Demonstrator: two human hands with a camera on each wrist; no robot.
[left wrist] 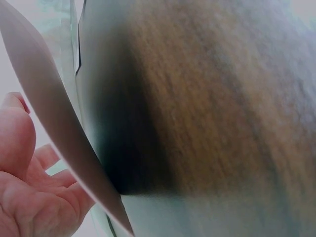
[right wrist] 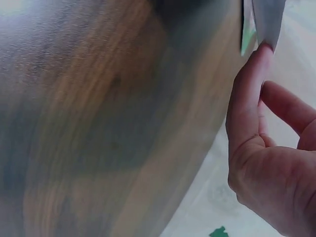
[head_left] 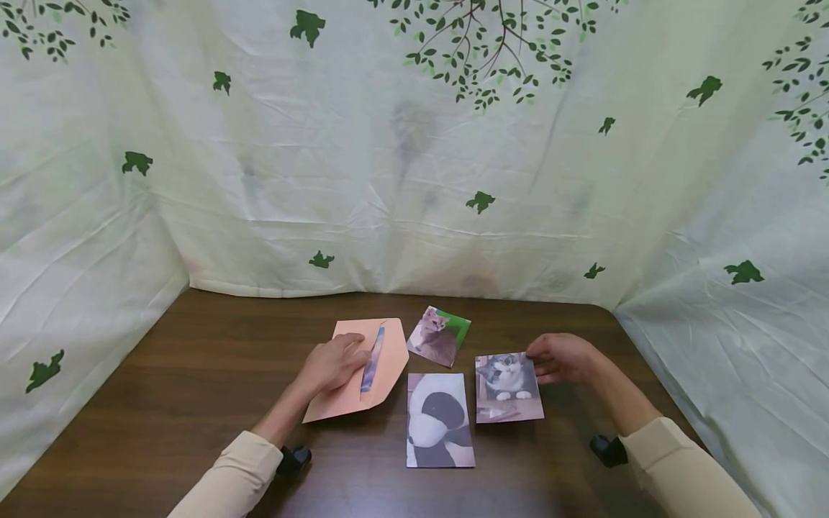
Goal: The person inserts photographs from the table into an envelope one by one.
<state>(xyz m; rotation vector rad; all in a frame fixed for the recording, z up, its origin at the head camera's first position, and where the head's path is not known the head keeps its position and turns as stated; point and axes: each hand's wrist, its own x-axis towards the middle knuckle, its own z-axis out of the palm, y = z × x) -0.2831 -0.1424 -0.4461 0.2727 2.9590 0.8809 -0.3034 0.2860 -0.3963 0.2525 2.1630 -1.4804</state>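
Observation:
My left hand [head_left: 332,363] rests on a peach-coloured envelope [head_left: 391,352], its fingers lying across the paper. A bluish strip [head_left: 371,370] shows through the envelope's slit-like opening. In the left wrist view, the envelope [left wrist: 47,98] appears edge-on and slightly bowed, with the hand [left wrist: 39,197] on its far side. My right hand [head_left: 565,357] pinches the upper right edge of a photo card of a grey-and-white cat [head_left: 508,388]. The right wrist view shows thumb and finger at the card's edge [right wrist: 269,22]; most of the card is out of that frame.
Between the hands lies a black-and-white picture card [head_left: 440,424]. Behind it, a cat photo with a green corner [head_left: 439,337] lies at an angle. All are on a brown wooden table [head_left: 214,374]. A white leaf-patterned cloth [head_left: 363,180] hangs along the back and sides.

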